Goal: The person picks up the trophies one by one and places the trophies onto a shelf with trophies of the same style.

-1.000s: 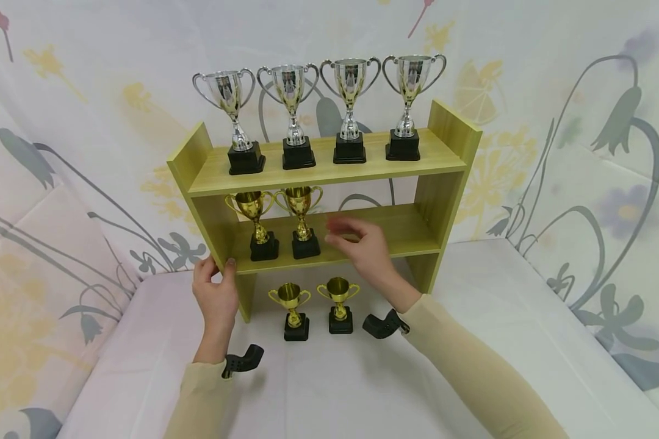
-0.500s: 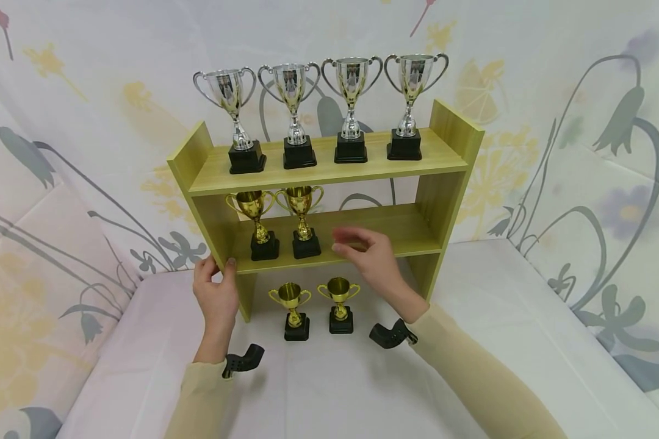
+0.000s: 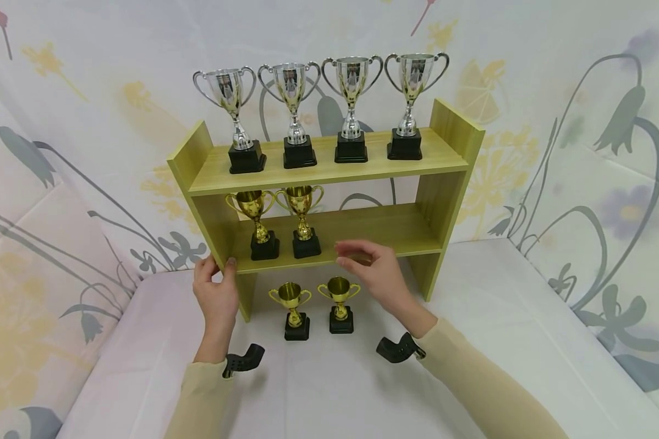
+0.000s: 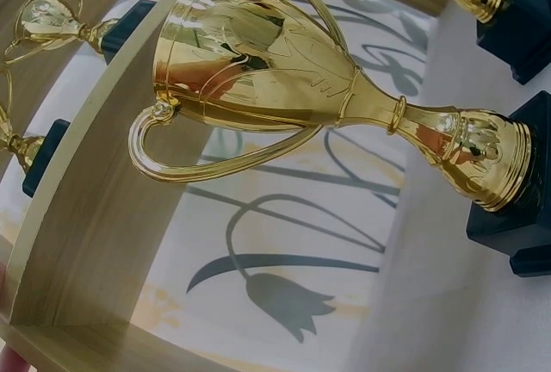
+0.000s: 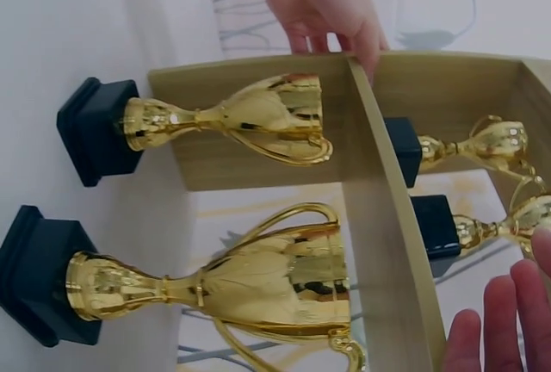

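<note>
My left hand [image 3: 216, 296] grips the left side panel of a wooden two-tier shelf [image 3: 329, 181], its thumb at the middle board's front corner. My right hand [image 3: 379, 271] hovers in front of the middle board, fingers loosely curved, holding nothing. Its fingers [image 5: 502, 325] show at the lower right in the right wrist view. To its left, a gold trophy [image 3: 302, 204] and another gold trophy [image 3: 251, 206] stand upright on the middle board. Two more gold trophies stand on the table below, a left one [image 3: 289, 297] and a right one [image 3: 338, 291], each on a black base.
Several silver trophies stand in a row on the top board, from the leftmost one [image 3: 226, 91] to the rightmost one [image 3: 414, 76]. A white cloth [image 3: 318, 390] covers the table. A flower-patterned curtain [image 3: 571, 152] hangs behind and at the sides.
My right hand has drawn back from the second gold trophy on the middle board, moving down and slightly right. The left hand and the trophies have stayed where they were.
</note>
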Tool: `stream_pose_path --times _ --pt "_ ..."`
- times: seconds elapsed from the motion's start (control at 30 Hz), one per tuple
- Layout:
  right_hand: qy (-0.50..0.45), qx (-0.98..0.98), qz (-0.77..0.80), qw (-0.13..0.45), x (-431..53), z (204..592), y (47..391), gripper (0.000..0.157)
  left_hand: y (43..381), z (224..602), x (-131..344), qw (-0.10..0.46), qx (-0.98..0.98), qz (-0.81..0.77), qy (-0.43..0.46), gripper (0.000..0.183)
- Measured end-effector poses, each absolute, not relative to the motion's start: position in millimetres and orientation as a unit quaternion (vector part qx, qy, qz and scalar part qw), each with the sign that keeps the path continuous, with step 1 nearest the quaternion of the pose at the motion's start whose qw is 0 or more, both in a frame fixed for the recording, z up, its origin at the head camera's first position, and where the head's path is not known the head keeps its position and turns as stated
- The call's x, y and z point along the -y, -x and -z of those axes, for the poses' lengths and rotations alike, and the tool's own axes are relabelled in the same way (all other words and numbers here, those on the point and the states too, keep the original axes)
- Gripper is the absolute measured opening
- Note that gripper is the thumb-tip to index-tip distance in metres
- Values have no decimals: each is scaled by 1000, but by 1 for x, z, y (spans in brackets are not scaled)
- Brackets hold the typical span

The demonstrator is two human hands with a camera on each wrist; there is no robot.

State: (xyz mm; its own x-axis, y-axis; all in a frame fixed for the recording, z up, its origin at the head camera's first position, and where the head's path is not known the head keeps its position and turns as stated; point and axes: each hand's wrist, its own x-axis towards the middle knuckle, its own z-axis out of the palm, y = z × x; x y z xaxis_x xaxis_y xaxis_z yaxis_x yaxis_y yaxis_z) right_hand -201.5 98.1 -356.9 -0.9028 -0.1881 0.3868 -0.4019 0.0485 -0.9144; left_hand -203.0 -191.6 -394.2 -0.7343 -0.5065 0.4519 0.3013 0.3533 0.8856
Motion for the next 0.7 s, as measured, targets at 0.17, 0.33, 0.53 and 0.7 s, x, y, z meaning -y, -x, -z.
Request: stream_pose_path --times 0.17,0.33,0.53,0.7 --pt "-211 718 -658 82 -101 364 198 28 204 395 192 359 737 569 -70 31" --pt "-212 718 -658 80 -104 370 196 27 203 395 192 354 739 568 -73 32" --pt "-208 724 -653 77 -109 378 193 27 203 395 191 357 740 565 -71 32" --pt "-213 730 -646 74 -114 384 192 28 204 395 191 363 732 572 -67 32"
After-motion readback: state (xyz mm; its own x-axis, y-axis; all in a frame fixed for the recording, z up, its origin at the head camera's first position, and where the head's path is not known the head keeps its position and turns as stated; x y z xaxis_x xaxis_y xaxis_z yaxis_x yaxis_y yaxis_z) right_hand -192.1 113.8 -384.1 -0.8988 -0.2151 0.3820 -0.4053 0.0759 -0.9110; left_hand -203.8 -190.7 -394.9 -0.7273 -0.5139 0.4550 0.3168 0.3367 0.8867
